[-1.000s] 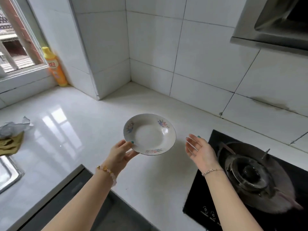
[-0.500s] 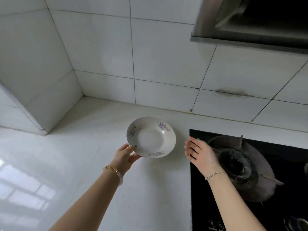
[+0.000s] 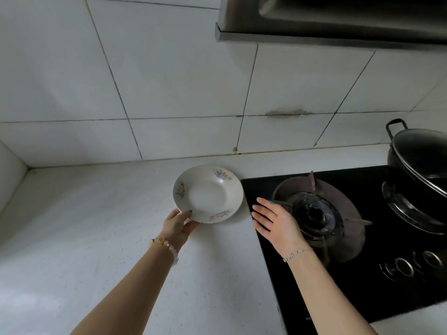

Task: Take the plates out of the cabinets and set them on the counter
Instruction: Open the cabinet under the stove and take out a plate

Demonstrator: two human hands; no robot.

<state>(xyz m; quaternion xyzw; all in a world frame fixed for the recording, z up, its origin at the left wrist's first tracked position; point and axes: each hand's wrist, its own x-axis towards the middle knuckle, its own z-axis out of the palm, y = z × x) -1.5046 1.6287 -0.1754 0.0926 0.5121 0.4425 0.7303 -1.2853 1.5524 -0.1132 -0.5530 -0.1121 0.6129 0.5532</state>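
While the plate goes down, counter (image 3: 96, 238): white, closer under the plate than half a second ago, so the set-down looks almost done
Stove (image 3: 387, 298): black, now just right of the plate
Plate (image 3: 208, 193): flowered, tilted, low over the counter near the wall; touching or not, I cannot tell
Left hand (image 3: 177, 224): thumb and fingers pinch the plate's near rim
Right hand (image 3: 275, 222): fingers straight, holding nothing, over the stove edge

Left arm extended forward, left hand (image 3: 177, 224) pinching the near rim of the plate (image 3: 208, 193), thumb on top, right arm extended alongside, right hand (image 3: 273, 222) flat, fingers straight and together, holding nothing.
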